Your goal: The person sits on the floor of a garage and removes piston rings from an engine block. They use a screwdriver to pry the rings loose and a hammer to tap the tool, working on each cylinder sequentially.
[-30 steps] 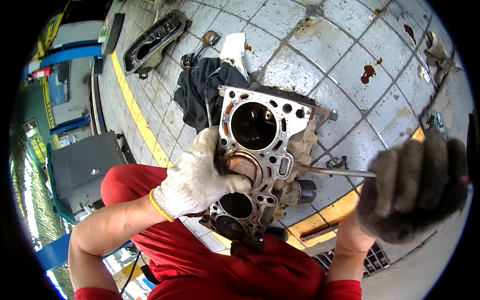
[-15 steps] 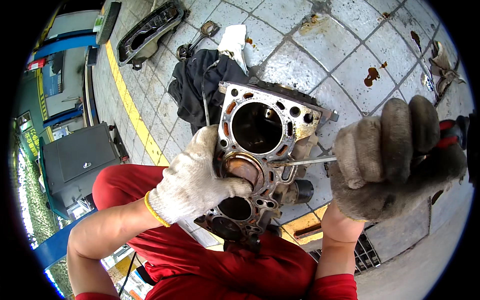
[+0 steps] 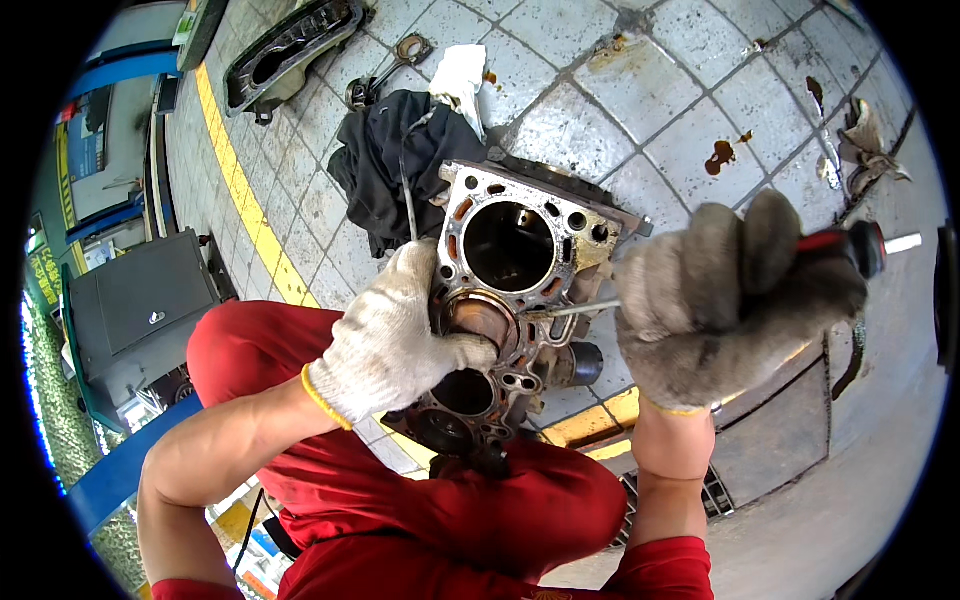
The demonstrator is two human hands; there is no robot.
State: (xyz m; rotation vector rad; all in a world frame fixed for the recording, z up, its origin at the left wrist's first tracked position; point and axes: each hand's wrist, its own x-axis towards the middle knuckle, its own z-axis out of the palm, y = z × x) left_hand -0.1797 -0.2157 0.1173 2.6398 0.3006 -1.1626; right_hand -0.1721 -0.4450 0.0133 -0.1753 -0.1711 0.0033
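Note:
A metal engine block with several round bores stands between my knees. In its second bore sits a coppery-brown piston. My left hand, in a pale knit glove, is closed round the block's left edge, its thumb across the piston. A thin metal rod sticks up beside its index finger; its lower end is hidden. My right hand, in a dirty grey glove, is closed round the red-and-black handle of a screwdriver. The screwdriver's shaft points left, its tip at the rim of the piston's bore.
Beyond the block lie a dark cloth, a white rag, a connecting rod and a black oil pan. Dark oil spots mark the tiles at right. A grey cabinet stands at left.
My right hand has moved left toward the block, with the screwdriver still in it. My left hand keeps its hold on the block. The whole view has shifted slightly.

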